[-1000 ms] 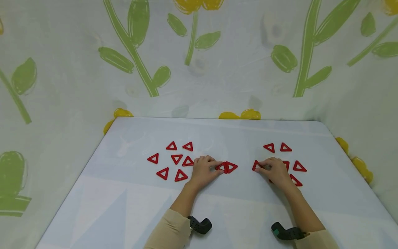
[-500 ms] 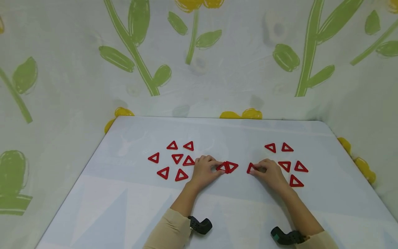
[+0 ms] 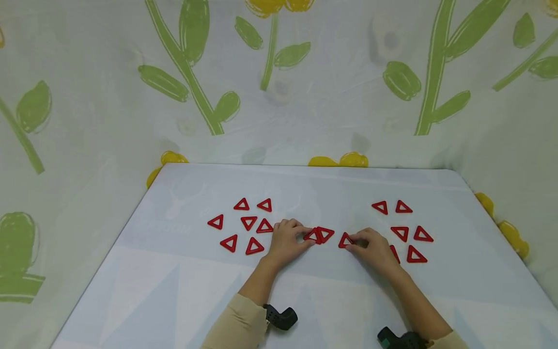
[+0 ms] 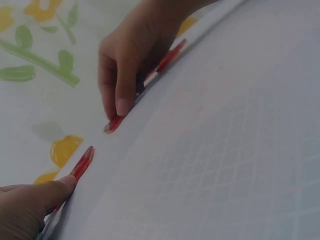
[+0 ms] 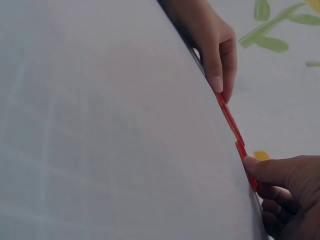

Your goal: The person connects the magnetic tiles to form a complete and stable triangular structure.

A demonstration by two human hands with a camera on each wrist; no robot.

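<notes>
My left hand [image 3: 285, 245] pinches the left one of two red triangular frames between thumb and fingertips. That held triangle [image 3: 312, 236] lies edge to edge with a second red triangle [image 3: 325, 234], which points right. To their right, my right hand [image 3: 374, 251] holds another red triangle [image 3: 345, 240] by its right side, with a small gap between it and the joined pair. In the left wrist view, thumb and fingers of the right hand [image 4: 132, 57] pinch their triangle [image 4: 114, 124] close over the tabletop.
Several loose red triangles [image 3: 248, 222] lie on the white table [image 3: 279, 300] left of my left hand. Another scattered group of red triangles [image 3: 417, 254] lies right of my right hand, one partly hidden by it. A flower-patterned cloth wall [image 3: 322, 121] stands behind the table.
My right hand has slid left and slightly nearer to me with its triangle, closing toward the joined pair. A triangle it covered now partly shows. My left hand has stayed in place.
</notes>
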